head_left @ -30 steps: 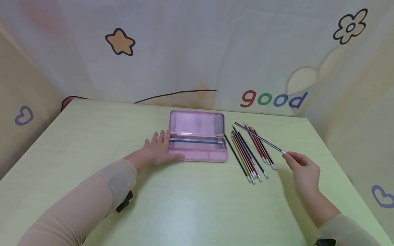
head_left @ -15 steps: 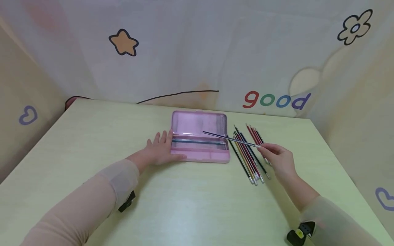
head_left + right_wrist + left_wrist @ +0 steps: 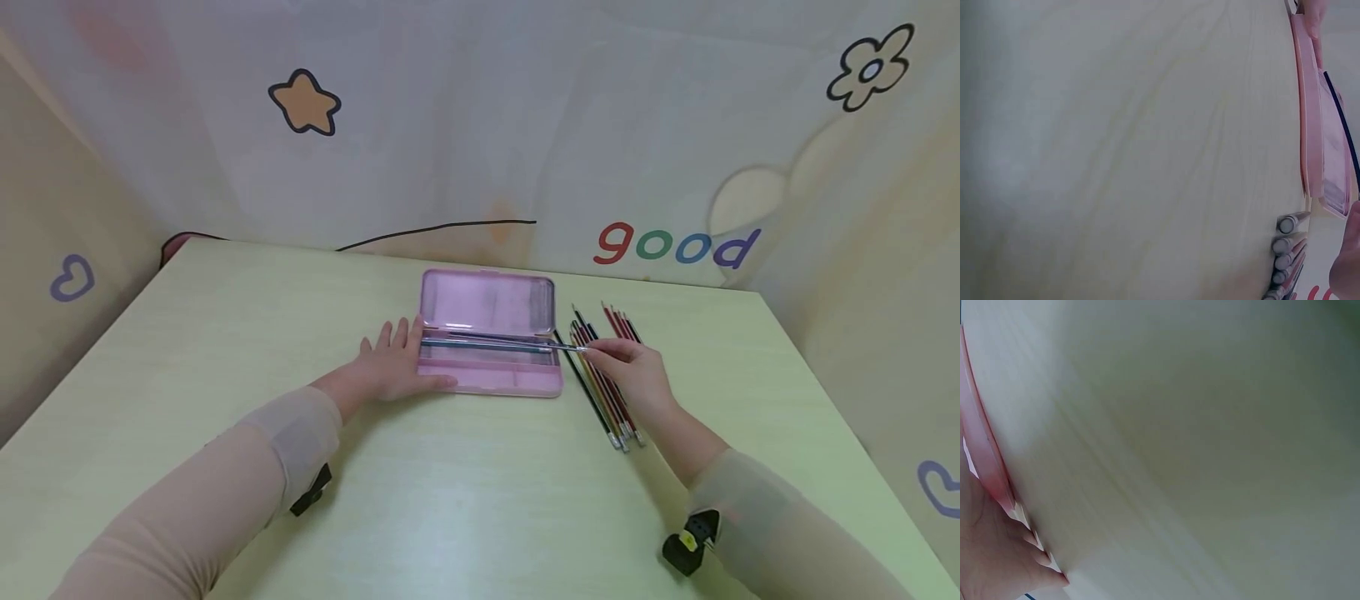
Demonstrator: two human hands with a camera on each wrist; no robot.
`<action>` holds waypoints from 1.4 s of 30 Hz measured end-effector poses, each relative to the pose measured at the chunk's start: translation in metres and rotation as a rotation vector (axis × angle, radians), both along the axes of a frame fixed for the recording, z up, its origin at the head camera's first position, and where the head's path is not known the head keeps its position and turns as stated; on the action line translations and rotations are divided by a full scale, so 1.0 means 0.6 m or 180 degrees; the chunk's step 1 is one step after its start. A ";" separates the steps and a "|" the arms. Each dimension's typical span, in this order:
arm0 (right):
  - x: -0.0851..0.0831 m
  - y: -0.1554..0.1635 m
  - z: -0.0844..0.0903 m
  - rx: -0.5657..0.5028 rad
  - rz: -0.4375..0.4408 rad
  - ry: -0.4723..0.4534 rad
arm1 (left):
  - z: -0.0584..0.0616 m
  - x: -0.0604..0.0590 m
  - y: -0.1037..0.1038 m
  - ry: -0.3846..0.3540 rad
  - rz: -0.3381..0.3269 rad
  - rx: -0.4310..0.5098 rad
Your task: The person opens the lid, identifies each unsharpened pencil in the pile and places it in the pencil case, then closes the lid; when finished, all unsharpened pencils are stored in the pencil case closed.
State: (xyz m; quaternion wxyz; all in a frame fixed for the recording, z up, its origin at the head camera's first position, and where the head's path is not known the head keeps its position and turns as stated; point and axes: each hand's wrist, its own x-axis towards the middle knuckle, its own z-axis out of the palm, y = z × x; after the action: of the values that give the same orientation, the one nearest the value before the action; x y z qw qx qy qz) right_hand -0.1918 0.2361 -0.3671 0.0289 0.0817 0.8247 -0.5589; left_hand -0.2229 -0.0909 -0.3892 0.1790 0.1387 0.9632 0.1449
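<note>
A pink pencil case (image 3: pixel 487 379) lies open on the table, its lid tipped back, with a blue-grey pencil (image 3: pixel 480 342) along its rear compartment. My left hand (image 3: pixel 390 367) rests against the case's left side, fingers spread and thumb along the front edge. Between thumb and fingertips, my right hand (image 3: pixel 637 375) pinches a dark pencil (image 3: pixel 1344 128) near its eraser end. That pencil stretches leftward over the rear compartment. In the left wrist view, the left hand (image 3: pixel 997 556) touches the wall of the case (image 3: pixel 985 437).
Right of the case lies a loose bunch of pencils (image 3: pixel 600 392), dark, yellow and red, eraser ends toward me. More red pencils (image 3: pixel 618 321) lie behind the right hand. A printed curtain (image 3: pixel 450 125) hangs behind the pale table (image 3: pixel 450 500).
My right hand has carried the pinched pencil leftward from beyond the bunch, and it has swung nearly level over the case. The left hand has stayed on the case.
</note>
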 end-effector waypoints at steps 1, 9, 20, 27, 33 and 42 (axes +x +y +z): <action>-0.002 -0.001 -0.001 0.0015 0.0021 -0.0004 | 0.000 0.000 0.000 0.0003 0.0003 -0.0006; -0.018 -0.011 -0.013 0.0233 0.0196 0.0005 | 0.003 0.001 0.000 -0.0008 0.0023 -0.0005; -0.033 -0.040 -0.019 0.0246 0.0219 -0.0046 | -0.001 0.005 -0.001 -0.0066 0.0074 0.0016; -0.039 -0.054 -0.025 0.0184 0.0256 0.0016 | 0.000 0.006 -0.002 -0.0049 0.0077 0.0005; -0.051 -0.061 -0.032 0.0243 0.0210 0.0112 | 0.000 0.004 -0.001 -0.0014 0.0074 -0.0003; -0.057 -0.061 -0.033 0.0367 0.0188 -0.0001 | 0.003 0.004 0.000 -0.0024 0.0057 -0.0010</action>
State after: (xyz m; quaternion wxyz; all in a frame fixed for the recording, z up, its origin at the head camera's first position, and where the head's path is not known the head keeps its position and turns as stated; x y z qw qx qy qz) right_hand -0.2261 0.1995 -0.3868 0.0408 0.0589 0.8576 -0.5094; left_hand -0.2204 -0.0909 -0.3875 0.1815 0.1293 0.9639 0.1455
